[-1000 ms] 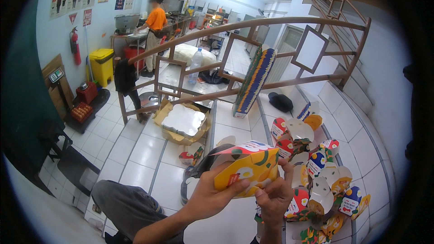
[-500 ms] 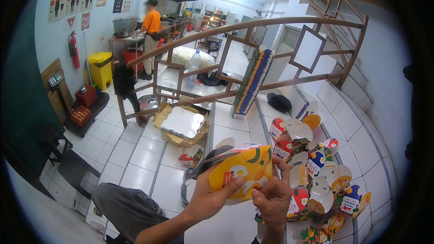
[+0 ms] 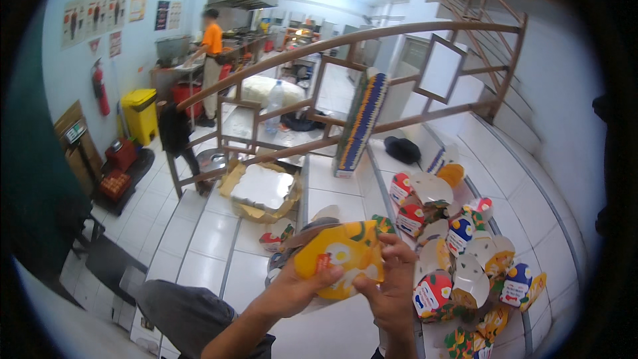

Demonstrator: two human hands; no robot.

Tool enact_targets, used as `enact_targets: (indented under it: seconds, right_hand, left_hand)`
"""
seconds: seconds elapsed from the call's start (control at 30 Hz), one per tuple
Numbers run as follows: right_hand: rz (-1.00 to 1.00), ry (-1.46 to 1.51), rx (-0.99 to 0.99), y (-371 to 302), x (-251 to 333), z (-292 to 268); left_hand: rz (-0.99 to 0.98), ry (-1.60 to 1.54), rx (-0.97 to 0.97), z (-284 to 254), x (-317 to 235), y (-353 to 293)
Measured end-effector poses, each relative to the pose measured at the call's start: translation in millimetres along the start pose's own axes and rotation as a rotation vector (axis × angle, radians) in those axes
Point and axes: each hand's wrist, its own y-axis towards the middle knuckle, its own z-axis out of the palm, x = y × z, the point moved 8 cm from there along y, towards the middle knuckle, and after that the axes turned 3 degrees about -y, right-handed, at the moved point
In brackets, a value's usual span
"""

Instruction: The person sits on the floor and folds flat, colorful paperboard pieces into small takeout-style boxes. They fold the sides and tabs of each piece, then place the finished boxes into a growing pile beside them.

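Note:
A yellow paper food carton (image 3: 355, 242) with egg and leaf prints is held up in front of me by both hands. My left hand (image 3: 289, 292) grips its lower left side, the thumb lying across the printed face. At the right edge, my right hand (image 3: 392, 289) pinches the card with thumb and fingers. What lies behind the carton is mostly hidden. To the right, several folded cartons (image 3: 470, 279) in red, blue, yellow and white lie heaped on the tiled steps. One small red and green carton (image 3: 272, 240) sits left of the held one.
A stack of white card pieces (image 3: 264, 186) rests in torn brown paper. A tall stack of flat printed cartons (image 3: 362, 126) leans against the brown railing (image 3: 286, 54). Beside it lies a black cap (image 3: 402, 150). Beyond the railing, a person in orange (image 3: 211, 41) stands at a counter.
My view has shifted slightly. The carton is turned so its printed face shows more squarely and its upper edge less. Both hands keep hold, the right fingers shifted along the edge.

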Motion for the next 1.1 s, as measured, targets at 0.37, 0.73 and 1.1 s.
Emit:
enact_targets:
  seconds: [0.37, 0.73, 1.1]
  right_hand:
    - [-0.027, -0.925, 0.200, -23, 16, -41]
    - [0.172, -1.442, -1.247, -68, 127, -360]
    - [0.406, -1.631, -1.262, -60, 85, -406]
  left_hand:
    - [-0.144, 0.338, 0.100, 20, -7, -6]
    - [0.270, 0.476, -0.268, -6, -73, -16]
    - [0.127, 0.965, -0.519, -86, 11, -58]
